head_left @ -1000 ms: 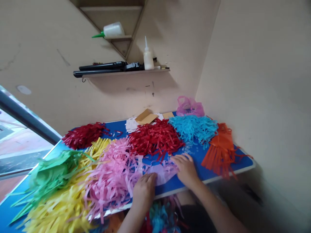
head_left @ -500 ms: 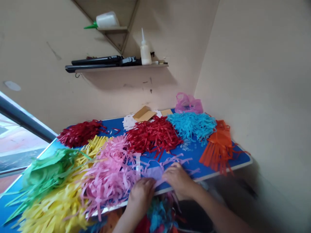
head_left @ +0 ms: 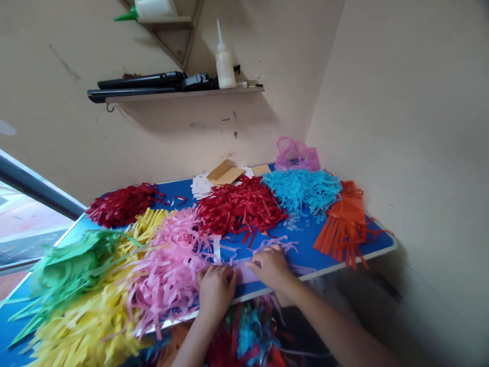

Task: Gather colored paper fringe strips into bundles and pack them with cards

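Observation:
A lilac fringed strip (head_left: 244,271), its material unclear, lies near the front edge of the blue table (head_left: 301,244). My left hand (head_left: 217,288) grips its left end, fingers bent over it beside the pink fringe. At its right part, my right hand (head_left: 270,267) has its thumb and curled fingers on the strip; the fingertips are partly hidden. Loose lilac tails stick out beyond that hand. Left of my hands is a heap of pink fringe (head_left: 168,270), and behind them a heap of red fringe (head_left: 240,206).
Yellow fringe (head_left: 84,326) and green fringe (head_left: 72,262) cover the left side. Light blue fringe (head_left: 301,188), orange fringe (head_left: 342,224) and a pink plastic bag (head_left: 298,155) lie at the right. A wall shelf (head_left: 183,95) carries a bottle (head_left: 225,69). Colourful scraps (head_left: 252,331) show below the table edge.
My left hand has shifted left, and the lilac strip between my hands now lies flatter and straighter. The view has tilted slightly down.

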The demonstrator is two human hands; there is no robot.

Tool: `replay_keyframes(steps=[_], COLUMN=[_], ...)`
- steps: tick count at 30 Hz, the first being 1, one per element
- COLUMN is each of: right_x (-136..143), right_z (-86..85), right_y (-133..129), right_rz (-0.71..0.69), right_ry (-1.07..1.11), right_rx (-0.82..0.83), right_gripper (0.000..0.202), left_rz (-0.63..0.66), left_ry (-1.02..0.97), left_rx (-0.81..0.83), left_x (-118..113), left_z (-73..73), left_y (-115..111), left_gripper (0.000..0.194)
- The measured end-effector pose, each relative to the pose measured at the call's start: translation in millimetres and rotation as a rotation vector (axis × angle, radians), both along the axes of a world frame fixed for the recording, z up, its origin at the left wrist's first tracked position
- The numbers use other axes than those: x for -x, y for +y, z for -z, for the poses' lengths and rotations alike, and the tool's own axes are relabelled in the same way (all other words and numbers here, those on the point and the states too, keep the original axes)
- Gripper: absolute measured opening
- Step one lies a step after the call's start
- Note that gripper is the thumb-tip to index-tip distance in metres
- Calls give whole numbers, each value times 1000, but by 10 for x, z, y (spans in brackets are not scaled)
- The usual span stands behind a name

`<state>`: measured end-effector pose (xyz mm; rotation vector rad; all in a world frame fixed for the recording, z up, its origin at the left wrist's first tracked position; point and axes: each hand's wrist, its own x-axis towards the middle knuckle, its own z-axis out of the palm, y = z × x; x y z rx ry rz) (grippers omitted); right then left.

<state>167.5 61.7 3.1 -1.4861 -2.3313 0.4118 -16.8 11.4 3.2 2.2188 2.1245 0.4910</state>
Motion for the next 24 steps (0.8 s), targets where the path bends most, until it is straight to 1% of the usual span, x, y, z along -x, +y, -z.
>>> replay_keyframes(steps=[3, 9, 13, 15, 19, 24], right_x=[39, 92, 104, 98, 92, 123], right_z=[37, 48, 33, 29, 27, 17], right_y=[17, 56, 86, 95, 98, 106], right_rz=[14, 36, 41, 34, 24, 38], right_ry=[-4, -25, -49, -56, -66, -82], right_rx=[8, 7, 15, 22, 34, 42], right_gripper=[33, 40, 44, 42, 36, 28], left_rz=[-24, -59, -71, -67, -72, -126], left_ry=[21, 62, 71, 61, 48, 20], left_rx=[21, 61, 76, 82, 97, 110], left_x=[25, 24, -11, -9, 12, 20], left_z=[-19, -33, -55, -56, -32, -15], left_y=[-22, 6, 14, 6, -6, 14], left_gripper=[22, 30, 24, 23, 33, 28])
